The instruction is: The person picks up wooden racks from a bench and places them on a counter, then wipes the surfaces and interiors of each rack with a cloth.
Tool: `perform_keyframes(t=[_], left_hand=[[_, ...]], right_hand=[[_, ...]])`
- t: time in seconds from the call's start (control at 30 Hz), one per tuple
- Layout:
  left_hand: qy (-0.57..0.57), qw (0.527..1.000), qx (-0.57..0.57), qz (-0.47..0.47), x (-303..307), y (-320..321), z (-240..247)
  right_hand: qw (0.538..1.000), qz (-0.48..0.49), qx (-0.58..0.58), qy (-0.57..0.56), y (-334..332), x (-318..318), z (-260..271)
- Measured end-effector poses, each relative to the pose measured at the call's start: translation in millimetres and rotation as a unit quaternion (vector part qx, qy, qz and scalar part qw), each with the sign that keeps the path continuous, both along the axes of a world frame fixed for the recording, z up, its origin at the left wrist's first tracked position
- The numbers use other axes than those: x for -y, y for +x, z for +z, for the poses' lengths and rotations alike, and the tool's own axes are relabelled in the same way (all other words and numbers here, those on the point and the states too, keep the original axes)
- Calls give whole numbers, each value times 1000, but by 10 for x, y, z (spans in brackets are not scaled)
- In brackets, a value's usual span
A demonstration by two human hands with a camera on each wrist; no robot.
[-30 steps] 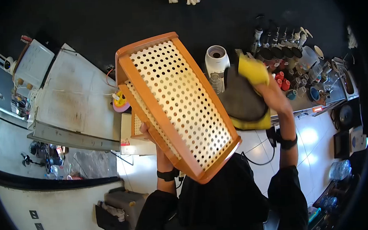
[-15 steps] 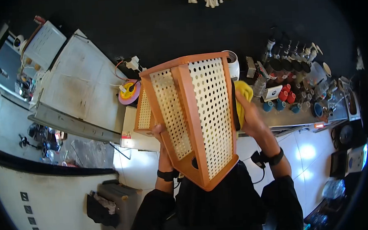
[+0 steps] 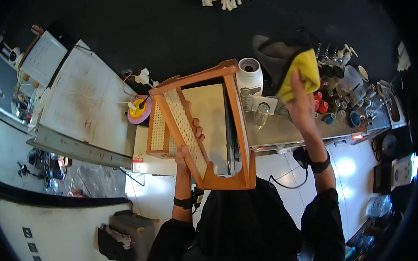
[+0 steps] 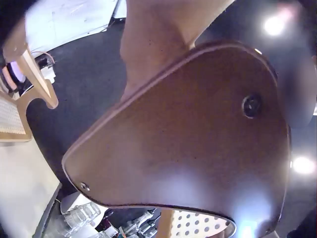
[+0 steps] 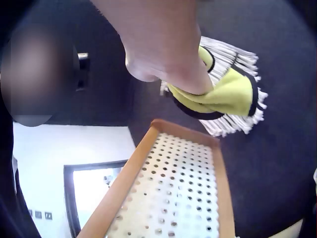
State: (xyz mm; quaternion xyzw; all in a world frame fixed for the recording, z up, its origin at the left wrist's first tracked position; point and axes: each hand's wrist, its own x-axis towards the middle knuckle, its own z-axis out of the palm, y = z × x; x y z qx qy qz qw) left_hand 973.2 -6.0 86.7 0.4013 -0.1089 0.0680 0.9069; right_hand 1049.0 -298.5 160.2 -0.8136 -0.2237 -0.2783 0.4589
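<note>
A wooden frame with perforated cream panels (image 3: pixel 185 122) is held up in front of the body in the head view, its open side facing the camera. My left hand (image 3: pixel 191 143) grips its left panel, fingers curled round the edge. The left wrist view shows a brown end board (image 4: pixel 188 134) close up, with my left hand (image 4: pixel 158 44) behind it. Off to the right of the frame, my right hand (image 3: pixel 302 104) pinches a yellow and grey cloth (image 3: pixel 305 71), apart from the wood. In the right wrist view the cloth (image 5: pixel 230 94) hangs beyond my right hand (image 5: pixel 166 49), above a perforated panel (image 5: pixel 173 188).
Behind the frame, a similar perforated piece (image 3: pixel 157 131) stands on a pale surface. A white grinder-like appliance (image 3: pixel 249 76) and glass jars (image 3: pixel 261 113) are on the counter (image 3: pixel 285 134), with cups and bottles further right. A yellow and pink reel (image 3: pixel 138 109) lies at the left.
The frame has turned from its outer perforated face to its open side. My right hand, with the cloth, came in against the frame's right side, then moved up and away to the right.
</note>
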Motion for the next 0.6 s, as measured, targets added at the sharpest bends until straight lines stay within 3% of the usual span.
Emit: perform_keyframes(t=[0.1,0.13,0.17,0.23,0.27,0.33,0.4,0.43,0.5,0.6], left_hand=[[103,994,33,-18,42,6,-8],[105,994,33,-18,40,-37,-19],[128,991,30,5,43,-87,-37],[175,983,24,54,23,-150,-54],[175,983,22,56,7,-168,-23],[330,931,69,142,6,-222,100],[368,917,70,138,2,-268,186],[405,901,74,134,8,-276,200],[425,892,98,121,21,-258,183],[459,872,115,127,38,-206,213]], right_hand=[[979,177,6,98,-100,-532,470],[979,157,10,132,78,-514,183],[978,160,11,133,128,-452,315],[907,300,-260,138,188,-339,687],[916,287,-267,83,249,-280,684],[910,283,-300,45,384,-182,619],[920,235,-312,-42,397,-182,590],[919,233,-316,-40,418,-210,606],[906,261,-294,-156,480,-261,663],[916,214,-310,-138,277,-285,802]])
